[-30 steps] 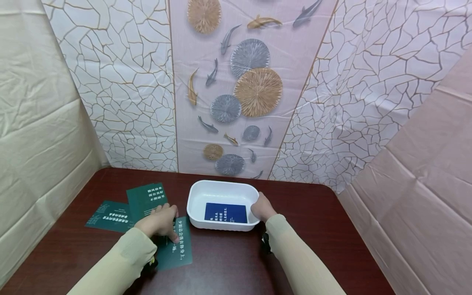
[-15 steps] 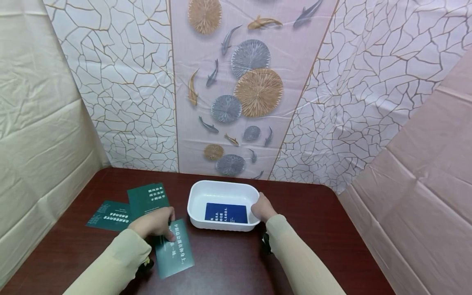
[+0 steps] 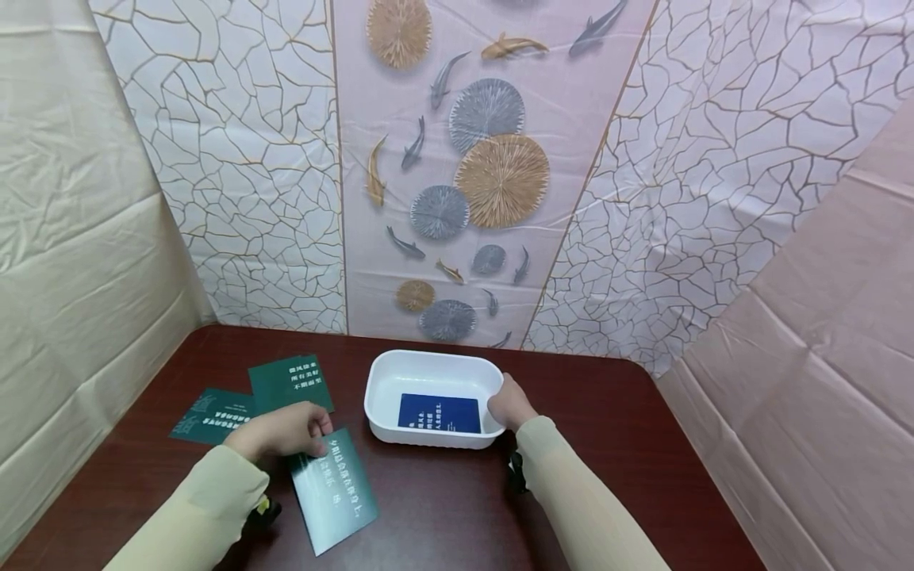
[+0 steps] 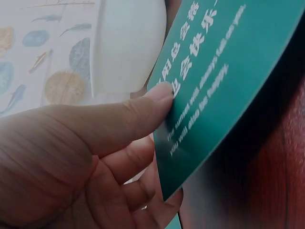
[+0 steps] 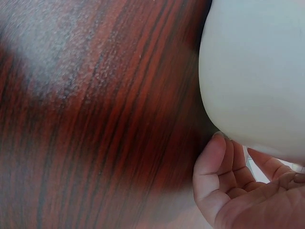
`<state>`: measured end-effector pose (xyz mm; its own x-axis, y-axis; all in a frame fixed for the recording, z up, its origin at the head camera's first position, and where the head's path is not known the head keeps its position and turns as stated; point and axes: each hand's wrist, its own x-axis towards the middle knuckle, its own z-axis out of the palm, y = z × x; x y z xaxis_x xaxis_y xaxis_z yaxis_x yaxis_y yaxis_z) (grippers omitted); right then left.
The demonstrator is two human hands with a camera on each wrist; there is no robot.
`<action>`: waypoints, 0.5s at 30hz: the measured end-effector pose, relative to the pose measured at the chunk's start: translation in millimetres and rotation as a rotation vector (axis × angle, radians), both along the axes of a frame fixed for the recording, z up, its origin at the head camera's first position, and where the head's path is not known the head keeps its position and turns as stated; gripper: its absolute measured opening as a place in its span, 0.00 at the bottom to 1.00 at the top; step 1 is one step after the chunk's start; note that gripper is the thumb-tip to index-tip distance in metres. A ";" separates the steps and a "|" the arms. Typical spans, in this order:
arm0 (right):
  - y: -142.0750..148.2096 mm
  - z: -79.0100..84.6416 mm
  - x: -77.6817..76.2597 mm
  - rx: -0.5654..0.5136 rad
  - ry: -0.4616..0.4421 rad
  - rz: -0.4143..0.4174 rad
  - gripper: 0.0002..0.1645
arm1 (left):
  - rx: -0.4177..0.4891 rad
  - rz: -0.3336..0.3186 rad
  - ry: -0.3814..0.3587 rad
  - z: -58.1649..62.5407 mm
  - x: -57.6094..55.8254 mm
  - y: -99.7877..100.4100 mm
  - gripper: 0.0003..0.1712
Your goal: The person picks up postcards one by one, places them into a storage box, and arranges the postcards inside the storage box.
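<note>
My left hand [image 3: 286, 431] pinches a green card [image 3: 341, 492] printed with white writing, its near end reaching toward the front of the table. In the left wrist view the thumb lies on the face of the card [image 4: 224, 71], with fingers behind it, and the card bends slightly. My right hand [image 3: 511, 403] grips the right end of a white plastic tray [image 3: 428, 437]. Seen from the right wrist, curled fingers meet the tray's edge [image 5: 257, 71]. Inside the tray lies a blue card [image 3: 457, 408] with white writing.
Two more green cards lie on the left of the dark red wooden table [image 3: 421, 507]: one behind the left hand [image 3: 286, 385], a patterned one [image 3: 210, 416] farther left. Patterned cloth [image 3: 500, 262] hangs behind the table; beige cloth [image 3: 793, 349] borders the sides.
My left hand has drawn back toward the left with the green card, which has slid nearer the front and come away from the card behind it. The right hand stays on the tray.
</note>
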<state>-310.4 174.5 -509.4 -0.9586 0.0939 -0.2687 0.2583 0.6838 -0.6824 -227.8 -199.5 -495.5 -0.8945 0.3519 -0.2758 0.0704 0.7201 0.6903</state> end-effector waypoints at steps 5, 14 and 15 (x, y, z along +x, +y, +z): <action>-0.4 -0.8 -1.0 0.000 -0.005 -0.003 0.42 | 0.070 -0.025 -0.060 4.4 2.1 -8.3 0.06; -0.1 -0.7 -0.4 -0.001 0.004 0.004 0.42 | 0.246 -0.073 -0.166 11.8 3.4 -20.7 0.08; -0.1 -0.8 -0.5 -0.002 0.003 0.006 0.42 | 0.268 -0.074 -0.174 12.1 3.0 -21.8 0.08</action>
<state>-310.9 174.4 -510.2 -0.9600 0.0879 -0.2658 0.2522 0.6839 -0.6846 -224.8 -221.3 -483.4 -0.8114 0.4948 -0.3109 -0.0199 0.5083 0.8610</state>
